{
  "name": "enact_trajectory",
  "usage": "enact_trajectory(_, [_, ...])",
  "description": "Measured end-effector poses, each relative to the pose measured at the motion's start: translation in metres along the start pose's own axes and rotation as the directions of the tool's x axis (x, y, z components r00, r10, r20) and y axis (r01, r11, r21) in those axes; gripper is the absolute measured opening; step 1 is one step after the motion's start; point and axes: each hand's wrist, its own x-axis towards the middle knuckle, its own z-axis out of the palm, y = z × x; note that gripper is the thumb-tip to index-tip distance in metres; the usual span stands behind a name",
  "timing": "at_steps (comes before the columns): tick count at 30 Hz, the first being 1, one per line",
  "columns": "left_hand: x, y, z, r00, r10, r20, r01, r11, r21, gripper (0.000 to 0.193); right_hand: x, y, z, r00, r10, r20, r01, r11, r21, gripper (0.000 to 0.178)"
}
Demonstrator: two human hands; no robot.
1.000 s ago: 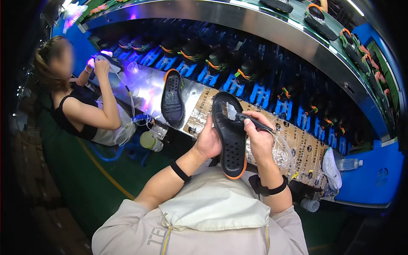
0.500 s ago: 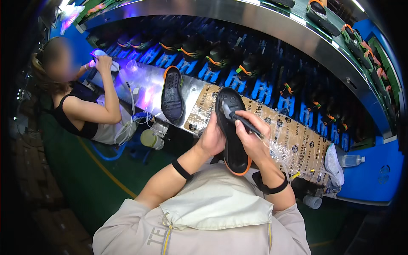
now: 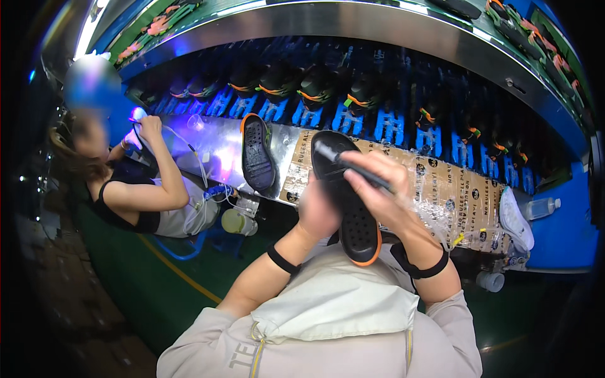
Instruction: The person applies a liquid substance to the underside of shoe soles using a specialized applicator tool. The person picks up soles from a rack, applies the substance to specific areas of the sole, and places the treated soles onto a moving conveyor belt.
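A black shoe sole with an orange rim at its near end lies lengthwise in front of me, small holes showing in that end. My left hand is closed around its left edge, the fingers partly blurred and hidden beneath. In my right hand is a black-handled brush, gripped like a pen. Its pale tip is over the far end of the sole; whether it touches cannot be told. A thin clear tube trails from behind the right hand.
Another sole lies on the metal bench to the left. Printed brown cardboard covers the bench ahead. Shoe uppers sit on blue holders behind. A white shoe and clear bottle are at right; a co-worker sits left.
The brush tip has shifted left and farther up the sole, and the brush is blurred by motion. The sole is turned slightly, its near end farther right. The co-worker's hands have shifted.
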Motion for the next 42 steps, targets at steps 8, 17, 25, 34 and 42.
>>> enact_trajectory(8, [0.004, 0.017, 0.016, 0.993, 0.024, -0.117, -0.02, 0.999, 0.035, 0.084, 0.005, -0.004, -0.008, 0.982, 0.16, 0.103, -0.173, 0.977, 0.128, 0.024])
enact_trajectory(17, [0.013, 0.035, 0.004, 0.985, 0.1, -0.142, -0.097, 0.995, 0.029, 0.085, 0.004, -0.003, -0.008, 0.96, -0.126, 0.252, 0.158, 0.981, -0.112, 0.025])
enact_trajectory(25, [0.024, 0.061, 0.013, 0.999, 0.05, -0.017, -0.051, 0.994, -0.101, 0.104, -0.006, -0.028, -0.001, 0.948, -0.176, 0.265, 0.234, 0.95, -0.206, 0.03])
enact_trajectory(34, [0.033, 0.092, 0.033, 0.981, 0.193, -0.004, -0.193, 0.981, 0.006, 0.101, -0.013, -0.04, 0.005, 0.927, -0.21, 0.31, 0.274, 0.945, -0.181, 0.033])
enact_trajectory(42, [0.043, 0.12, 0.063, 0.968, 0.25, 0.033, -0.252, 0.967, 0.05, 0.107, -0.005, -0.047, -0.007, 0.917, -0.146, 0.371, 0.186, 0.98, -0.075, 0.027])
